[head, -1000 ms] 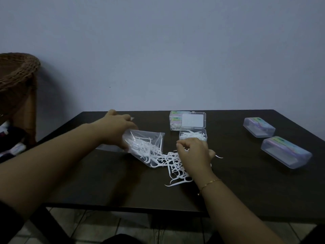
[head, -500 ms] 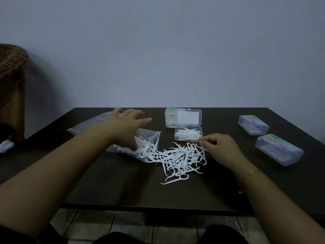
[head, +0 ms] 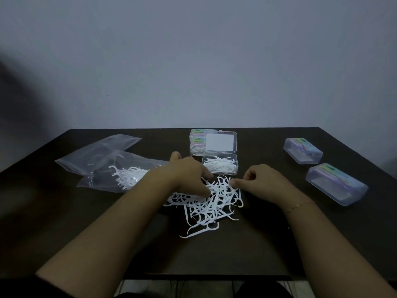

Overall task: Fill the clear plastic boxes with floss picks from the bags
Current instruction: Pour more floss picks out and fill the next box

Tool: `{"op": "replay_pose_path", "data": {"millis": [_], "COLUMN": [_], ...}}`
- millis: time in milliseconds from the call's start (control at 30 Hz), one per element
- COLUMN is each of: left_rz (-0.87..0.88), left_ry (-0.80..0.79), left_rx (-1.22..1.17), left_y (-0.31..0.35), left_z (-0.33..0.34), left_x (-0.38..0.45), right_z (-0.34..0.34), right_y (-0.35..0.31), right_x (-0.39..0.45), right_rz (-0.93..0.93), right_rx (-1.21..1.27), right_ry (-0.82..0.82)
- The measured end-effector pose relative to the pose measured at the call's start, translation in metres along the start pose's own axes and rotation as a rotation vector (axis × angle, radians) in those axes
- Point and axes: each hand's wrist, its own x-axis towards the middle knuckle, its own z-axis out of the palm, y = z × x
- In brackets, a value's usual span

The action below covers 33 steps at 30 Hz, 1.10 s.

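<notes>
Moving off the bag (head: 120, 173), the left hand (head: 187, 175) now sits on the pile of floss picks (head: 212, 201), fingers bent down onto them; I cannot tell if it grips any. The right hand (head: 262, 183) has slid back to the pile's 3 o'clock edge, and its curled fingers pinch a pick there. So both hands are now at the loose pile, and I think they are about to gather picks for the open box (head: 220, 166), which waits at 12 o'clock from the pile, partly full. More picks stay in the bag at 9 o'clock. An empty bag (head: 96, 149) lies behind it. Closed boxes (head: 196, 141) stand behind the open one, and two more boxes (head: 303, 150) rest at 2 o'clock. The picks are tangled, so they may catch on each other.
</notes>
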Motion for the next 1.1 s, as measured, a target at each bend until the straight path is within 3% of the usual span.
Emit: {"op": "replay_pose_path", "data": {"millis": [133,433,767,1100], "left_rz": [-0.009,-0.01,-0.005,0.012], "left_ry": [-0.042,-0.021,0.121,0.235], "left_rx": [0.004,-0.245,-0.551,-0.771], "left_y": [0.001,-0.009,-0.017,-0.017], "left_z": [-0.003,0.003,-0.002,-0.004], "left_x": [0.008,0.02,0.004,0.003], "right_z": [0.001,0.002,0.002,-0.004], "right_y": [-0.004,-0.003,-0.008,-0.012], "right_x": [0.0,0.002,-0.004,-0.01], "right_rz": [-0.031,-0.062,-0.111,-0.048], "right_rx": [-0.043,-0.01,0.073,0.026], "right_ry": [-0.032,-0.067,0.026,-0.084]}}
